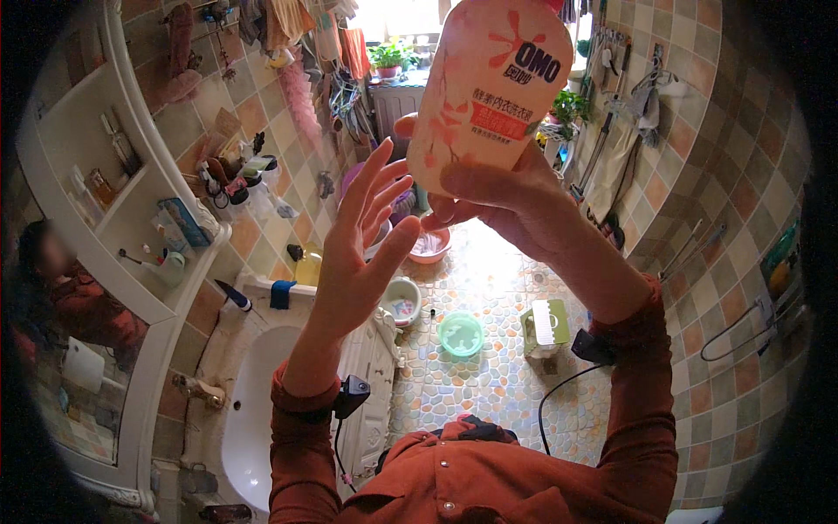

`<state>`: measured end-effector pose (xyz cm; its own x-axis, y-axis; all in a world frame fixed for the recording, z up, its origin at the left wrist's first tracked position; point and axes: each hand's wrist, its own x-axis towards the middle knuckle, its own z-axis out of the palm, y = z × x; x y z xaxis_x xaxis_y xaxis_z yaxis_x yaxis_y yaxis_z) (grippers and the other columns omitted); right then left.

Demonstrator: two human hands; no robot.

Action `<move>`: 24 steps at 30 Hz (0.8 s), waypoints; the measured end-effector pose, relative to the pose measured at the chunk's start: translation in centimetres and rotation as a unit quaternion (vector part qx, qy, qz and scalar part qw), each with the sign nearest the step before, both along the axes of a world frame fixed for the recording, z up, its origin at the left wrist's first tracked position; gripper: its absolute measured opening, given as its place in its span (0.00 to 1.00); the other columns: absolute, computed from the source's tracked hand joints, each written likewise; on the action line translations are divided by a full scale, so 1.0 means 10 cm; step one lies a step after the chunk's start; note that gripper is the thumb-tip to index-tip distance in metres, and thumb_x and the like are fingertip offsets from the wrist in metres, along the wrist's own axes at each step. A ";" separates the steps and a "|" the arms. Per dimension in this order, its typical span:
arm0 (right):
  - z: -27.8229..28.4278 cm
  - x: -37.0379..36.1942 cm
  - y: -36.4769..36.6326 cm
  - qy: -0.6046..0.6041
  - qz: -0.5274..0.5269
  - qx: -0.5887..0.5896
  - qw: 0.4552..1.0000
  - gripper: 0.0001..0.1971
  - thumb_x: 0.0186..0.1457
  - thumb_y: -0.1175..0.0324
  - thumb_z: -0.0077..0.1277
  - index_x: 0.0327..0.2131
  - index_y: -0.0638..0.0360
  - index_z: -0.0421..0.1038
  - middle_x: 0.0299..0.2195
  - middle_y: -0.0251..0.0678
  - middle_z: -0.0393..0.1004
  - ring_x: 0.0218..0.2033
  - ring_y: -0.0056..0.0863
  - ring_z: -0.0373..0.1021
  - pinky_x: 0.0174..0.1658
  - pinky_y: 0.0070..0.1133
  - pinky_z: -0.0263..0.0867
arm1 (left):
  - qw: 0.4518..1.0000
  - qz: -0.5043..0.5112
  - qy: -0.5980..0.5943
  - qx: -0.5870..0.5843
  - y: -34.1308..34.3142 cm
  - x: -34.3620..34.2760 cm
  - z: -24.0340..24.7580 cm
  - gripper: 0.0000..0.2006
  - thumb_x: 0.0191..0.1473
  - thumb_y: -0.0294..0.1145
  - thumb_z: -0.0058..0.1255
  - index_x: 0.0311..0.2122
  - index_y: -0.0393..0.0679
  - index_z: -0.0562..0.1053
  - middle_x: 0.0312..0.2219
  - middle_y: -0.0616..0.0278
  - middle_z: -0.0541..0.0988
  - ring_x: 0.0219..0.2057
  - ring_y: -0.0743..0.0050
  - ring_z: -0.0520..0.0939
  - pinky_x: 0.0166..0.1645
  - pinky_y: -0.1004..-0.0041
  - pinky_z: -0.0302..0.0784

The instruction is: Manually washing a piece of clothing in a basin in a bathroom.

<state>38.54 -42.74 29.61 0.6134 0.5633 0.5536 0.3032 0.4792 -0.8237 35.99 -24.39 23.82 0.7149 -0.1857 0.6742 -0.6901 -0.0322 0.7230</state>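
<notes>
High in front of me, a pale pink laundry detergent bottle [476, 113] with a floral label fills the top centre, tilted slightly. My right hand [506, 196] grips it from below and behind, its thumb across the lower front. A fingertip shows at the bottle's left side; the other fingers are partly hidden. A bit of red cap shows at the upper edge. To the left of the bottle, my left hand [367, 231] is raised with its fingers spread and nothing in it. Whether its thumb touches the right fingers I cannot tell.
On the pebble-patterned floor [436, 389] stand a green basin [461, 334], a white bucket [401, 301], a pinkish-orange basin [429, 245] and a green-and-white box [545, 325]. A white sink [253, 402] and mirrored cabinet [144, 223] line the left. Tools hang on the right wall.
</notes>
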 end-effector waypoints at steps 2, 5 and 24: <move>-0.03 0.01 0.00 0.010 0.007 -0.003 1.000 0.30 0.49 0.67 0.56 0.53 0.67 0.58 0.52 0.48 0.63 0.33 0.27 0.73 0.37 0.27 0.76 | 1.000 -0.001 -0.001 -0.001 -0.01 -0.01 0.01 0.34 0.54 0.43 0.50 0.63 0.49 0.51 0.57 0.52 0.61 0.58 0.54 0.62 0.60 0.51 0.54; -0.03 -0.01 -0.04 0.025 -0.002 -0.038 0.999 0.30 0.48 0.67 0.56 0.52 0.70 0.58 0.49 0.49 0.65 0.33 0.28 0.73 0.36 0.27 0.76 | 1.000 -0.001 -0.001 0.001 -0.03 -0.04 0.04 0.34 0.54 0.42 0.50 0.63 0.49 0.51 0.56 0.52 0.61 0.58 0.54 0.63 0.60 0.51 0.54; -0.60 -0.09 -0.04 0.065 -0.035 -0.119 0.990 0.34 0.41 0.70 0.65 0.52 0.57 0.57 0.37 0.36 0.71 0.31 0.20 0.71 0.26 0.17 0.71 | 0.997 0.000 0.036 -0.073 -0.17 -0.16 0.00 0.34 0.55 0.37 0.50 0.62 0.41 0.49 0.56 0.50 0.59 0.59 0.59 0.60 0.61 0.61 0.54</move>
